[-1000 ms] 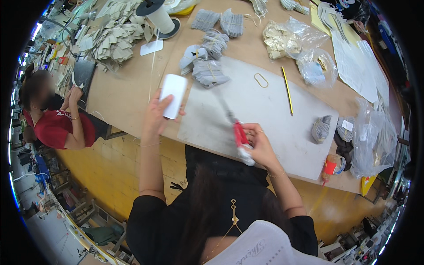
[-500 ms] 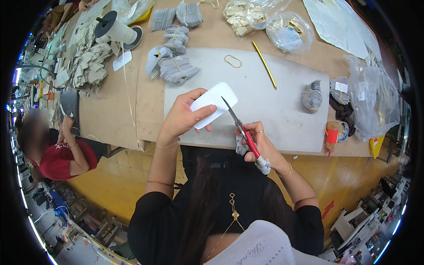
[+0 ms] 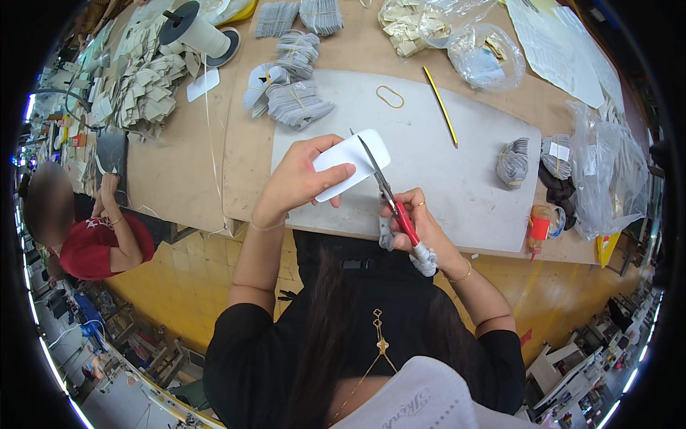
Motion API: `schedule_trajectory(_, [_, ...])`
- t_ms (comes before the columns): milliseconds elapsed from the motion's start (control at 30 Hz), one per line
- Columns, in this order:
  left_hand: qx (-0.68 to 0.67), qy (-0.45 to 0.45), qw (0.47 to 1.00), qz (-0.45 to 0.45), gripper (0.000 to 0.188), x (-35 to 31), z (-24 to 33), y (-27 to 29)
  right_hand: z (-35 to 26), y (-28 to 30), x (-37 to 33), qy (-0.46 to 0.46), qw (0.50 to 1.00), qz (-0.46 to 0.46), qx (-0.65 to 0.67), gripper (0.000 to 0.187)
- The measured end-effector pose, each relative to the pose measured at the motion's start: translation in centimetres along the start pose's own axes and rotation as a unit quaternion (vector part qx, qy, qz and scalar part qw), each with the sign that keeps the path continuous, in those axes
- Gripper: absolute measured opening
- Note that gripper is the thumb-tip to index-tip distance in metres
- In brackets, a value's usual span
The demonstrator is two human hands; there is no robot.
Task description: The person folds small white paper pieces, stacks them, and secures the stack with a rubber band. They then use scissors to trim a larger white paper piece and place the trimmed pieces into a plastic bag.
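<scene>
My left hand (image 3: 304, 173) grips a white flat piece with rounded corners (image 3: 349, 154), the thumb lying across its face. In my right hand (image 3: 431, 234) is a pair of scissors (image 3: 406, 224) with red handles, partly wrapped in whitish-grey material. The scissor blades are slightly apart. One blade crosses in front of the white piece near its far right end, and the other blade's tip shows past its upper edge. Both hands are above the near edge of a pale grey sheet (image 3: 457, 193) on the table.
Rubber-banded bundles of grey pieces (image 3: 296, 104) are at the back left, beside a thread spool (image 3: 200, 36) and a beige heap (image 3: 150, 93). A yellow pencil (image 3: 440, 107) and rubber band (image 3: 390, 96) lie ahead. Right are plastic bags (image 3: 607, 171) and a bottle (image 3: 539, 227). A person in red (image 3: 107, 247) sits left.
The scissor blades have parted and moved over the white piece, one tip now showing beyond its upper edge. The table has shifted slightly right in view.
</scene>
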State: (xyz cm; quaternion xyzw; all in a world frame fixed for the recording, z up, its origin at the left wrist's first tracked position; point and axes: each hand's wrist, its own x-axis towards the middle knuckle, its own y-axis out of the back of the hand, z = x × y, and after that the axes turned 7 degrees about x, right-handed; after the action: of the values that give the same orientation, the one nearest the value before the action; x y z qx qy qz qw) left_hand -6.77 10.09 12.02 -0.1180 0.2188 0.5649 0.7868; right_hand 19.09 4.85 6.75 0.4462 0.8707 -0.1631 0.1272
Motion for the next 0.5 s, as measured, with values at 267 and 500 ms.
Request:
schedule_trajectory(267, [-0.025, 0.006, 1.000, -0.006, 0.023, 1.0, -0.3, 0.2, -0.3, -0.6, 0.4, -0.014, 0.996, 0.071, 0.058, 0.060])
schedule_trajectory(500, [-0.097, 0.035, 0.995, -0.019, 0.036, 1.8, -1.7, 0.9, 0.2, -0.7, 0.8, -0.004, 0.993, 0.110, 0.044, 0.055])
